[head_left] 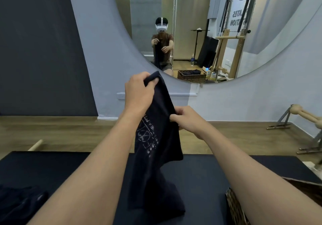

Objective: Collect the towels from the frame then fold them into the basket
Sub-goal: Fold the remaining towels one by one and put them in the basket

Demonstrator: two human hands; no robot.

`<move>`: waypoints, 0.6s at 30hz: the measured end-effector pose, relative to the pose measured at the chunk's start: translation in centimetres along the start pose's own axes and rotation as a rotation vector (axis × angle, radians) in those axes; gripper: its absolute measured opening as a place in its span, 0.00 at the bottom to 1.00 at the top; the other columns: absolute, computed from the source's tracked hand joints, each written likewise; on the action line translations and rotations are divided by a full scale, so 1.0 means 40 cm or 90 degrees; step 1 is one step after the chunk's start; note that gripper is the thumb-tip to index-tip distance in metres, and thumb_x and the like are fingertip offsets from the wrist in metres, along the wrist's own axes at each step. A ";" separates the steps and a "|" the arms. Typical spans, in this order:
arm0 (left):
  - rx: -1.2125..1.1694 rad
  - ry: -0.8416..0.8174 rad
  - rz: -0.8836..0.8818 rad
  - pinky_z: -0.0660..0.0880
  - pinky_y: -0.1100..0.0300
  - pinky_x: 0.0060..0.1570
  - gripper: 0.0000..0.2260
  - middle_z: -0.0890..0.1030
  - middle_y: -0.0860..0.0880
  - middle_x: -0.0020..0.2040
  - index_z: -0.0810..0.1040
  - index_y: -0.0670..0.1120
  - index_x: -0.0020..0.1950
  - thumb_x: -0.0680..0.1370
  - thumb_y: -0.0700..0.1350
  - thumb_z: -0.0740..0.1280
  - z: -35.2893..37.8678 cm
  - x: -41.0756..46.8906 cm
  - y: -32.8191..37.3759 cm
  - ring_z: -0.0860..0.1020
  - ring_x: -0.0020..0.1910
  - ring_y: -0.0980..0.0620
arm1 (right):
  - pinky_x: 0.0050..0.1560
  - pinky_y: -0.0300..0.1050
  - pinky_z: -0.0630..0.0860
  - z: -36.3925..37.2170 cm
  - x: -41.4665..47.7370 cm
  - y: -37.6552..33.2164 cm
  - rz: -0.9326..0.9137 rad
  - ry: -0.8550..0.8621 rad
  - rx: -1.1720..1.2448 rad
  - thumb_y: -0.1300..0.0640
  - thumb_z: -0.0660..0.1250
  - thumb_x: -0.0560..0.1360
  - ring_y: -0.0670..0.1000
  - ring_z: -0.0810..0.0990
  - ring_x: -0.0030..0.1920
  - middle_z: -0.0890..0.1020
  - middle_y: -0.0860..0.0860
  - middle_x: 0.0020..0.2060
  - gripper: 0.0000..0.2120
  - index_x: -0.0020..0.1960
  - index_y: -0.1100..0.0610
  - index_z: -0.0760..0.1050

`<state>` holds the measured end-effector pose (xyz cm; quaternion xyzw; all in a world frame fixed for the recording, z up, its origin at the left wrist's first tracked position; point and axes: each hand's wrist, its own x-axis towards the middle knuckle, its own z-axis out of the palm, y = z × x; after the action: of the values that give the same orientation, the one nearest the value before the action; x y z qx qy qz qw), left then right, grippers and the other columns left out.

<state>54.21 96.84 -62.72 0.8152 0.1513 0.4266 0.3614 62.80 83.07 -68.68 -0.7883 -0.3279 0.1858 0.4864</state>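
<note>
A dark navy towel (156, 155) with a pale printed logo hangs in front of me, its lower end resting on the black mat (200, 172). My left hand (139, 92) grips the towel's top corner, held high. My right hand (186, 118) pinches the towel's right edge lower down. The woven basket (235, 207) sits at the bottom right, partly hidden by my right forearm. More dark towels (19, 202) lie in a heap at the bottom left on the mat.
A large round mirror (191, 33) on the wall ahead reflects me, the basket and wooden exercise equipment. Wooden floor runs beyond the mat. A wooden and metal frame (299, 118) stands at the right; a wooden bar (35, 145) lies at the left.
</note>
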 end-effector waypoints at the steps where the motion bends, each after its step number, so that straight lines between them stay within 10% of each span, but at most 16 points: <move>1: -0.029 0.008 -0.021 0.69 0.61 0.38 0.07 0.79 0.51 0.38 0.80 0.45 0.45 0.80 0.47 0.66 0.000 0.001 -0.013 0.75 0.40 0.53 | 0.46 0.48 0.75 0.000 0.004 0.016 0.018 0.012 0.015 0.59 0.60 0.73 0.51 0.79 0.43 0.82 0.54 0.43 0.11 0.51 0.59 0.78; 6: -0.184 0.097 -0.157 0.72 0.60 0.42 0.06 0.80 0.51 0.42 0.79 0.49 0.46 0.80 0.48 0.65 0.003 0.034 -0.095 0.77 0.43 0.52 | 0.44 0.49 0.77 0.026 0.014 0.035 -0.068 0.092 0.072 0.51 0.65 0.79 0.50 0.81 0.39 0.83 0.50 0.39 0.06 0.47 0.54 0.75; 11: -0.256 0.184 -0.251 0.75 0.56 0.44 0.06 0.79 0.51 0.42 0.78 0.49 0.44 0.80 0.48 0.65 -0.009 0.100 -0.191 0.76 0.41 0.52 | 0.52 0.44 0.80 -0.014 0.042 0.112 0.048 -0.150 0.004 0.55 0.71 0.76 0.50 0.85 0.50 0.86 0.49 0.48 0.09 0.56 0.52 0.82; 18: -0.077 0.128 -0.364 0.79 0.56 0.51 0.02 0.82 0.50 0.46 0.82 0.49 0.47 0.77 0.45 0.70 -0.004 0.162 -0.344 0.81 0.47 0.50 | 0.43 0.48 0.80 -0.098 0.204 0.153 0.105 0.111 0.066 0.55 0.71 0.76 0.56 0.85 0.43 0.86 0.55 0.41 0.08 0.51 0.59 0.81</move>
<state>58.75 110.07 -68.75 0.6703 0.3842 0.3942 0.4977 73.10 84.35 -72.12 -0.7994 -0.2086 0.1728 0.5363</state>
